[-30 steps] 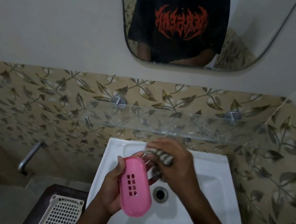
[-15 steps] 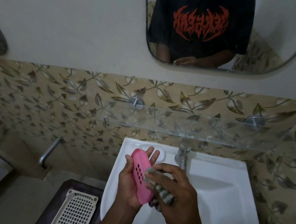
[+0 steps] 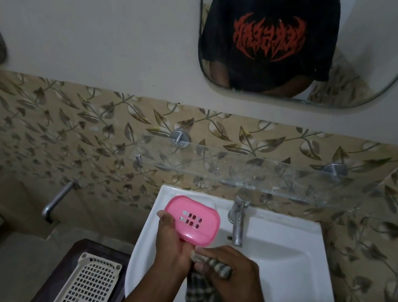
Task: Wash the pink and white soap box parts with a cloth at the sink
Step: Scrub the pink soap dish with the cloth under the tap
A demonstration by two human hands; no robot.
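A pink soap box part with small drain holes is held flat over the back left corner of the white sink. My left hand grips it from below at its near edge. My right hand is closed on a striped grey-green cloth, which hangs down into the basin. The cloth's top sits just under the pink part's near edge, beside my left hand. No white soap box part is in view.
A chrome tap stands at the back of the sink, right of the pink part. A glass shelf juts out above it. A cream perforated basket rests on a dark stand left of the sink. A metal pipe sticks out of the left wall.
My left hand has turned the pink part from edge-on to flat, holes facing up, and moved it back toward the sink's corner. My right hand has drawn the cloth off it, lower and to the right.
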